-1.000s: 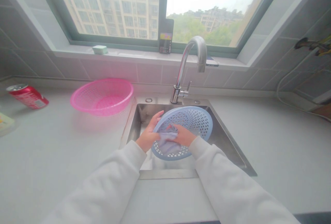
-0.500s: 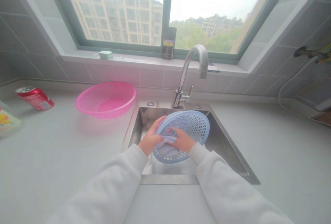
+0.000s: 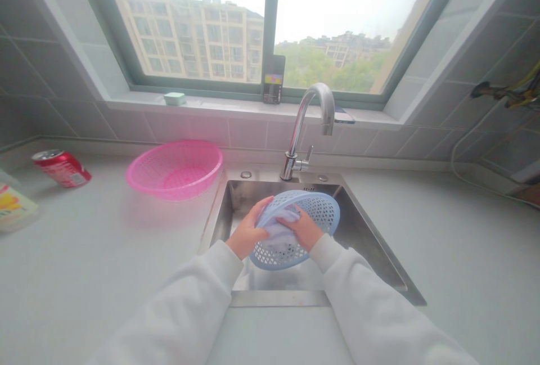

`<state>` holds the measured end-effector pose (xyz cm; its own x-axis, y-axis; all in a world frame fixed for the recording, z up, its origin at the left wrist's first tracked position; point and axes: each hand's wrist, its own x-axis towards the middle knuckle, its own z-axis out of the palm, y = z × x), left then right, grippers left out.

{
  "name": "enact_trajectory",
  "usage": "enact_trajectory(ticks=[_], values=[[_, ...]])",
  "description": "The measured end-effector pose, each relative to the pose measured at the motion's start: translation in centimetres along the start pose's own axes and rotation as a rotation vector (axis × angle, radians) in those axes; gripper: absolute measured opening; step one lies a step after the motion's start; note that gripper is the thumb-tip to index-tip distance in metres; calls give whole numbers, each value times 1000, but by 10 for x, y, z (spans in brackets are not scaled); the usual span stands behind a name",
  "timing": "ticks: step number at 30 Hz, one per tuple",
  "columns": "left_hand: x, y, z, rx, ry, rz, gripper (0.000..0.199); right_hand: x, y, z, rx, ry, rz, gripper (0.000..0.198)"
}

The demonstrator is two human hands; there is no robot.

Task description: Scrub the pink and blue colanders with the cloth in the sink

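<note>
A light blue plastic colander point(image 3: 324, 207) with a pierced wall is held tilted over the steel sink point(image 3: 371, 247). My left hand point(image 3: 250, 232) grips its left rim, thumb on the near side and fingers round the outside. Inside the colander my right hand point(image 3: 304, 229) is closed on a pale lilac cloth point(image 3: 280, 234), pressing it against the inner wall. Part of the cloth is hidden by the fingers of that hand.
Behind the sink rises a chrome faucet point(image 3: 297, 129). A pink basket point(image 3: 175, 171) stands on the counter to the left, with a red can point(image 3: 62, 168) lying beyond it. On the windowsill are a pale green block point(image 3: 174, 98) and a dark upright box point(image 3: 273, 79).
My right hand has shifted the cloth a little up and left along the colander's inner wall. The left hand keeps its hold on the rim. The view has tilted slightly upward.
</note>
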<state>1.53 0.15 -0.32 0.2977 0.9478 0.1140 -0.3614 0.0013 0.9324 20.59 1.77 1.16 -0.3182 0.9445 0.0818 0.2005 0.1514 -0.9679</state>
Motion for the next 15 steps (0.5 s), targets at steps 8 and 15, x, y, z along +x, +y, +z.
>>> enact_trajectory(ticks=[8, 15], values=[[-5, 2, 0, 109, -75, -49, 92, -3, -6, 3, 0, -84, 82, 34], [-4, 2, 2, 22, 16, 33, 84, -1, -3, 5, 223, -21, 112, 33]])
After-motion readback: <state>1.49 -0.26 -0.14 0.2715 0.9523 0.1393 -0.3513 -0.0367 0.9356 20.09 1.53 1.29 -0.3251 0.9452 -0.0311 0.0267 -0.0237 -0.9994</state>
